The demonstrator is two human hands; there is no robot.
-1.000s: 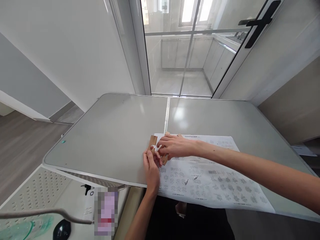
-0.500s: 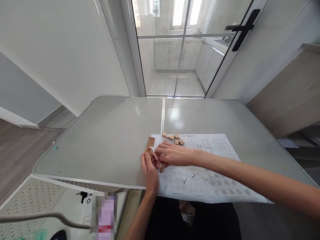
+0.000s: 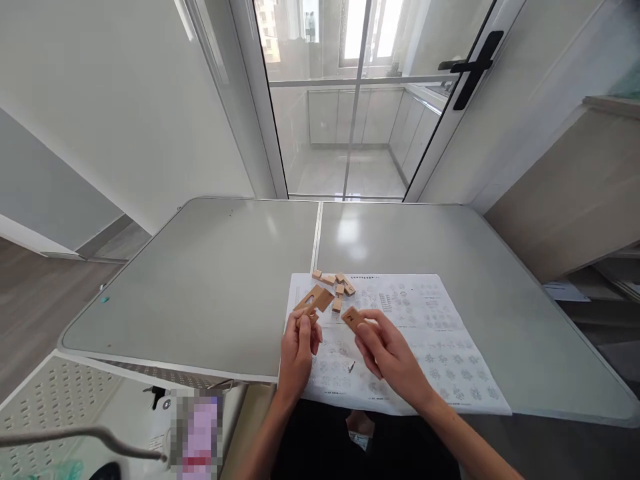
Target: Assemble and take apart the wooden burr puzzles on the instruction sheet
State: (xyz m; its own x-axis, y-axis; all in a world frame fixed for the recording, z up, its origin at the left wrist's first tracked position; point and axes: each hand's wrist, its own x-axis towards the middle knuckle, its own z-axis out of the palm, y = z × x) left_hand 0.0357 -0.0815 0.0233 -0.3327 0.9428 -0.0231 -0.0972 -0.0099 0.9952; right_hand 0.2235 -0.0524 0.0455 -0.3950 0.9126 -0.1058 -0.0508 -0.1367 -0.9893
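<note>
My left hand [image 3: 300, 343] is closed on notched wooden puzzle pieces [image 3: 320, 298], raised over the left part of a printed sheet; its fingers hide how the pieces meet. Between finger and thumb, my right hand [image 3: 387, 347] grips a wooden puzzle block [image 3: 353, 319] with a dark mark like a 2 or Z on its face. The block is apart from the pieces in my left hand. Several loose wooden blocks [image 3: 341, 283] lie just beyond both hands, at the top left of the instruction sheet [image 3: 450, 360], which is covered in small line drawings.
The grey folding table [image 3: 210, 287] has a seam [image 3: 317, 237] down its middle. Below its left front edge stands a white perforated basket [image 3: 55, 393] with a cable [image 3: 90, 433] across it. A glass door with a black handle [image 3: 477, 70] stands behind the table.
My right hand has drawn away from my left, back and to the right, with a marked block now showing in it. The pieces in my left hand have tilted to the right.
</note>
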